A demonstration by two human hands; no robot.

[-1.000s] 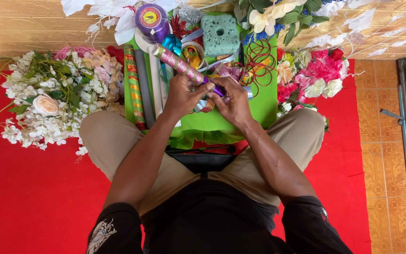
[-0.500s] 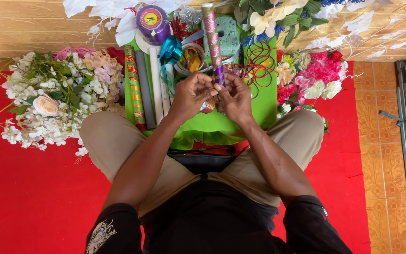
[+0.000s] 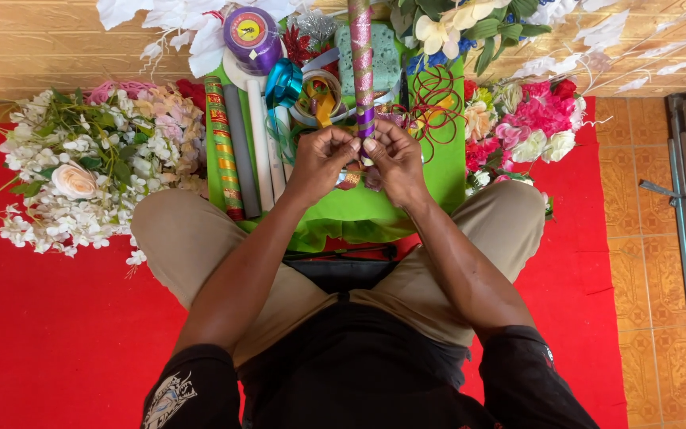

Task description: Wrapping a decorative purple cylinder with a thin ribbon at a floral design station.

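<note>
Both hands pinch the lower end of a pink-and-green wrapped roll (image 3: 360, 56) that points to 12 o'clock over the green cloth (image 3: 359, 214): the left hand (image 3: 321, 159) and right hand (image 3: 397, 161) have fingers clamped on it. At 9 o'clock of the hands lie more rolls (image 3: 241, 147); white flowers (image 3: 73, 171) lie farther out, pink flowers (image 3: 529, 119) at 3 o'clock, on the red mat (image 3: 57, 334).

- Black short-sleeved shirt (image 3: 359, 373), loose at the waist.
- A pale printed emblem on the left sleeve (image 3: 170, 395); a small light mark on the right sleeve (image 3: 545, 357).
- Khaki shorts (image 3: 200, 246) reaching the knees.
- Forearms bare; no watch, rings or gloves on the left hand (image 3: 321, 159) or right hand (image 3: 397, 159).
</note>
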